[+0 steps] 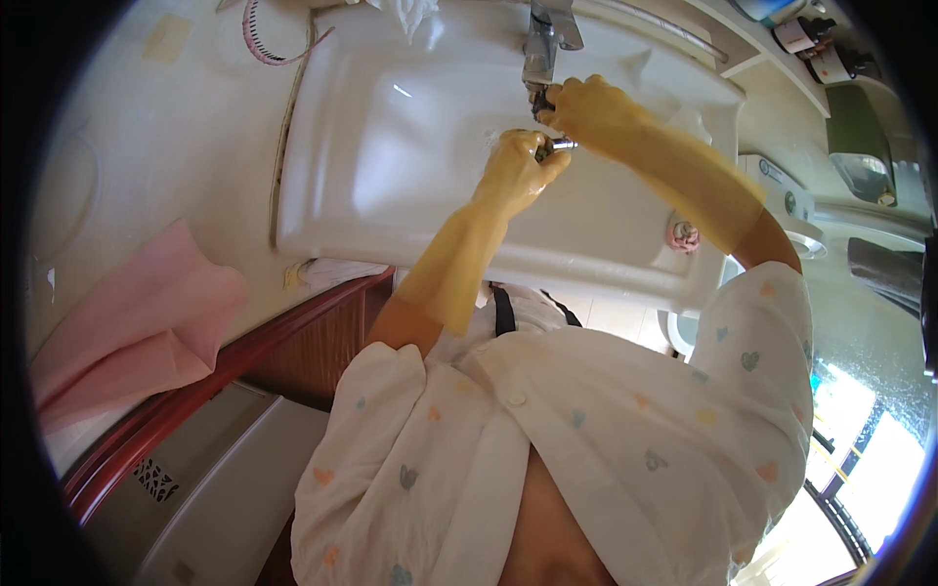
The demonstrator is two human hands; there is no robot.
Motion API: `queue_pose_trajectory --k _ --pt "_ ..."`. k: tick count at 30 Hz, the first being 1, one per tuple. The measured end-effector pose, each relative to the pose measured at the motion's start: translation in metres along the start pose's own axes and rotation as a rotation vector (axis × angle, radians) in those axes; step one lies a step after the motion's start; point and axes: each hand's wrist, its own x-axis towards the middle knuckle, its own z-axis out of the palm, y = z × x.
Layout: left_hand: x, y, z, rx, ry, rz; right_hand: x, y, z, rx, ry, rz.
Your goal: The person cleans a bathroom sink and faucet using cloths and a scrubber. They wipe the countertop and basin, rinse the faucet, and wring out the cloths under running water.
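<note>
Evidently, the yellow-rubber-gloved left hand (pixel 518 164) pinches a small silver metal cylinder (pixel 564 144), its long axis pointing rightward, just bodyward of the yellow-rubber-gloved right hand (pixel 584 105), which, nearer the angular chrome faucet (pixel 540 61), curls round a dark piece (pixel 539 104).

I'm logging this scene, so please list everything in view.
sink: one, white, centre
faucet: one, silver, sink's far side
metal piece: one, silver, over sink
small object: one, pinkish, sink's right
cloth: one, pink, left
curved band: one, pinkish, upper left
bottles: at least two, dark, upper right
appliance: one, white, right
window: one, bright, lower right
shirt: one, patterned white, lower middle
left hand: one, yellow-gloved, gripping metal piece
right hand: one, yellow-gloved, at faucet's end
</note>
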Motion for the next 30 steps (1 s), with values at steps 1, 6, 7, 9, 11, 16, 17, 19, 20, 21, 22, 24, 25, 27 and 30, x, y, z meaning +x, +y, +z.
queue_pose_trajectory --k 1,6,7,9,11,16,17,19,20,21,22,24,25,27,30 --pt "-0.002 0.0 -0.001 -0.003 -0.004 -0.002 0.001 0.0 0.008 0.002 -0.005 0.001" --pt "-0.004 0.0 -0.005 -0.024 0.005 -0.067 -0.011 0.003 0.039 0.482 0.108 0.069" --pt "-0.007 -0.002 -0.004 -0.015 0.069 -0.003 -0.015 0.002 0.043 0.538 0.109 0.031" --pt "-0.007 -0.005 0.002 -0.004 0.076 0.005 -0.009 -0.001 0.037 0.375 0.111 0.036" --pt "-0.002 -0.005 0.005 0.006 0.069 0.019 -0.002 -0.001 0.014 0.217 0.111 0.056" --pt "-0.001 -0.001 0.007 -0.019 0.085 -0.008 0.007 -0.008 0.009 -0.233 0.047 -0.079" --pt "0.0 -0.002 0.007 -0.018 0.083 -0.009 0.008 -0.012 0.013 -0.215 0.025 -0.003" --pt "-0.004 -0.009 0.003 -0.21 0.039 -0.031 0.002 -0.013 0.013 -0.092 0.115 0.018" --pt "-0.007 -0.013 -0.001 -0.207 0.043 -0.036 0.0 -0.012 0.013 0.028 0.202 0.044" --pt "-0.006 -0.012 -0.005 -0.277 -0.021 -0.076 -0.002 -0.007 0.018 0.027 0.202 0.046" --pt "-0.005 -0.011 -0.009 -0.346 -0.083 -0.115 -0.002 -0.002 0.026 0.098 0.231 0.191" --pt "-0.007 -0.004 -0.019 -0.427 -0.101 -0.16 -0.005 0.02 0.053 0.17 0.262 0.34" --pt "-0.012 0.001 -0.026 -0.509 -0.126 -0.208 -0.015 0.042 0.076 0.284 0.311 0.34" --pt "-0.016 0.004 -0.045 -0.51 -0.136 -0.248 -0.021 0.05 0.085 0.393 0.367 0.334" --pt "-0.016 -0.011 -0.064 -0.514 -0.169 -0.251 -0.031 0.028 0.092 0.932 0.562 0.336"
